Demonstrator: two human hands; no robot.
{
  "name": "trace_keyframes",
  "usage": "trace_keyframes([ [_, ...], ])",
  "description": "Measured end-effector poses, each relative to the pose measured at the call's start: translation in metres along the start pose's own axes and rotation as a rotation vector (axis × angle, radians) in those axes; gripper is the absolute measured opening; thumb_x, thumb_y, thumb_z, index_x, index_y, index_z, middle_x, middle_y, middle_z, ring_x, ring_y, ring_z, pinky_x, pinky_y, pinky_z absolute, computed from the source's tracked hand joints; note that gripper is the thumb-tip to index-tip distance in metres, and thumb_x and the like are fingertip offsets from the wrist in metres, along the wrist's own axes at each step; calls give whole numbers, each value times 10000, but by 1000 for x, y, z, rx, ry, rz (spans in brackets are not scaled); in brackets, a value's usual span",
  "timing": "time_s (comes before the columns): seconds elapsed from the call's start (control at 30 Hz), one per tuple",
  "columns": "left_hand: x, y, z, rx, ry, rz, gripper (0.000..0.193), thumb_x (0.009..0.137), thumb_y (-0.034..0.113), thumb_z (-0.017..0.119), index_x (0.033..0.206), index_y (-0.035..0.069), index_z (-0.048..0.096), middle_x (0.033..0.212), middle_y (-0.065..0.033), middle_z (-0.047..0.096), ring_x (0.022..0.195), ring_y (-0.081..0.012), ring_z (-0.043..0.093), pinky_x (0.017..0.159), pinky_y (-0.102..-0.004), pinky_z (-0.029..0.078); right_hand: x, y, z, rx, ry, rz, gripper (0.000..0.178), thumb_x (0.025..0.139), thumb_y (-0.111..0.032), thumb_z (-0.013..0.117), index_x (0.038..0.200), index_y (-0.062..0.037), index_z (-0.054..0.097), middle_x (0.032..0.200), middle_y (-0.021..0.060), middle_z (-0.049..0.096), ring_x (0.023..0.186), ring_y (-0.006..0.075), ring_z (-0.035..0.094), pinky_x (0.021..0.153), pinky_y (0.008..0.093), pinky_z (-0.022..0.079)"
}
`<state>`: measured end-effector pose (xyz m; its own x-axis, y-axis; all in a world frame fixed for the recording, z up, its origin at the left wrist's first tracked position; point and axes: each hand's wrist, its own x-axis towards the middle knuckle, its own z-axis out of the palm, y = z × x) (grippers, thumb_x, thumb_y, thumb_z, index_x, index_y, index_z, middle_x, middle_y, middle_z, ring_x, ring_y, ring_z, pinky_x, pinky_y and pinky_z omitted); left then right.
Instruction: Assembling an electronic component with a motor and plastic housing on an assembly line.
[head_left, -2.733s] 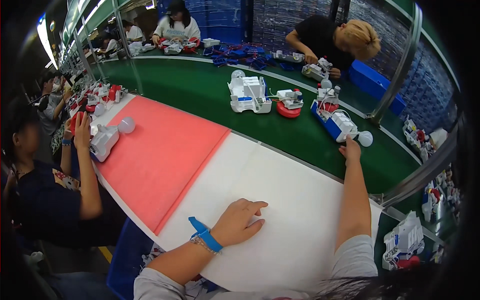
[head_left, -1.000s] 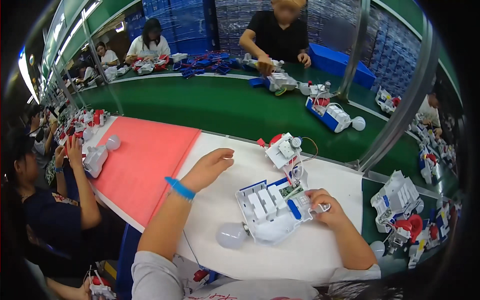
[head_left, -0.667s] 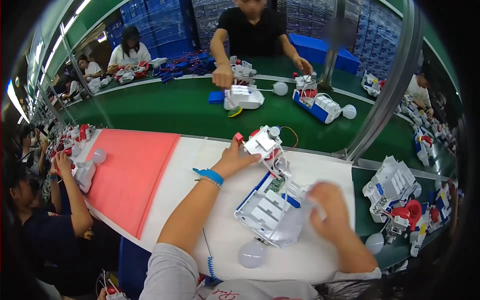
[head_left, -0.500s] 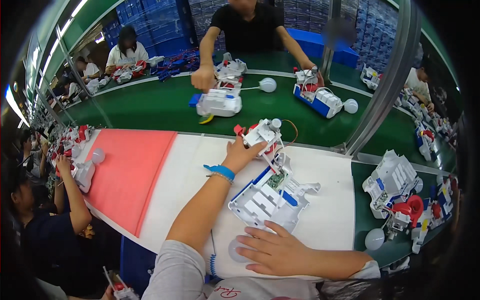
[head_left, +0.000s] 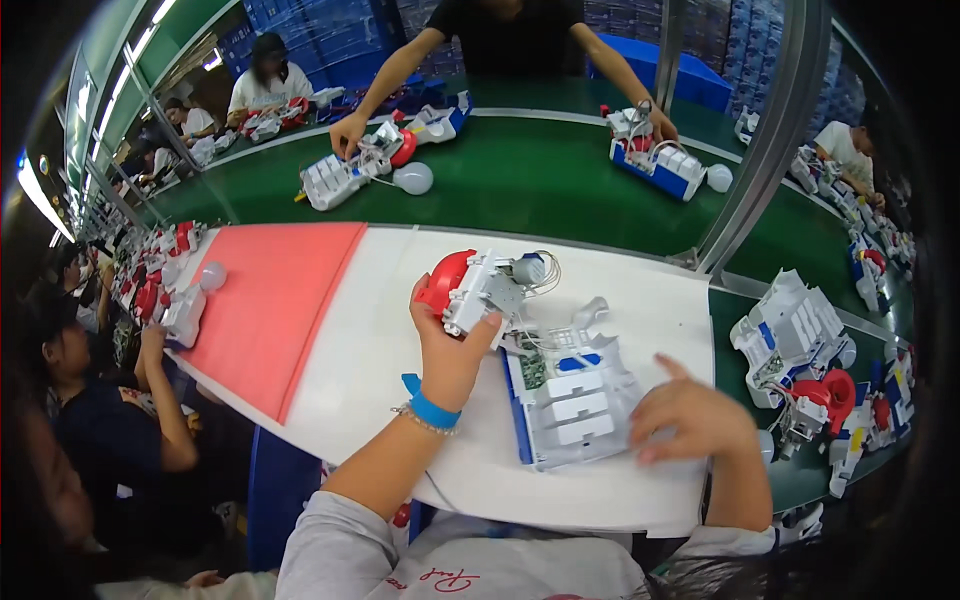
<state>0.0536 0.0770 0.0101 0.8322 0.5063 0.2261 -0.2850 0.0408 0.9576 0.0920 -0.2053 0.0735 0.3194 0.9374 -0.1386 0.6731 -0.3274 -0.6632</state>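
My left hand (head_left: 452, 352) grips a red and white motor assembly (head_left: 488, 290) above the white work surface. The assembly has a round red part, a grey cylindrical motor (head_left: 529, 268) and thin loose wires. Those wires run down toward an opened white plastic housing (head_left: 585, 412) with a blue edge, which lies on the surface. Inside the housing are a green circuit board (head_left: 532, 372), raised white blocks and a blue oval piece. Right of the housing, my right hand (head_left: 695, 415) is lifted, slightly blurred, with fingers apart and nothing in it.
A pink foam sheet (head_left: 275, 310) covers the left part of the surface. Behind runs a green conveyor (head_left: 500, 190), where a person across handles two similar units. A metal post (head_left: 765, 150) rises at right. More opened units (head_left: 790, 335) lie beyond the right edge.
My left hand has tilted the assembly, turning its red side to the left. The housing has swung more upright in view. My right hand has lifted off the white dome and moved right.
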Motion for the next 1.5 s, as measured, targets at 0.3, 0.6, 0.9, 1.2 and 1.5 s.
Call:
trace_keyframes([
  [0.3,-41,13,2,75,111,165,934,698,109,732,1369,33,87,1261,-160,367,1117,-232,435,930,-341,395,11,-21,27,-379,667,48,274,686,-243,706,888,-73,631,894,76,631,857,265,581,957,433,359],
  [0.6,-65,9,3,131,127,295,990,648,118,771,1372,-7,107,1273,-152,223,1180,-277,372,966,-356,370,37,-44,75,-578,250,-186,376,734,-183,624,1094,-93,563,1158,65,541,1136,201,483,1002,493,285],
  [0.9,-78,6,16,49,108,193,983,662,159,780,1372,6,118,1274,-144,242,1164,-245,388,941,-348,396,47,-53,51,-499,564,48,240,677,-221,694,859,-80,627,765,69,597,771,253,562,851,428,392],
  [1.2,-76,8,4,83,-161,232,967,628,209,792,1366,8,200,1239,-128,243,1194,-245,340,936,-357,420,88,-18,52,-583,409,68,140,685,-180,645,790,-91,671,763,72,624,825,259,584,973,521,287],
  [1.5,-32,-2,-54,223,-644,489,415,667,-33,579,1061,95,595,1210,-75,390,1169,-303,372,980,-407,323,57,-23,60,-558,375,-254,222,625,-136,678,844,-159,653,833,49,627,748,274,613,743,391,489],
])
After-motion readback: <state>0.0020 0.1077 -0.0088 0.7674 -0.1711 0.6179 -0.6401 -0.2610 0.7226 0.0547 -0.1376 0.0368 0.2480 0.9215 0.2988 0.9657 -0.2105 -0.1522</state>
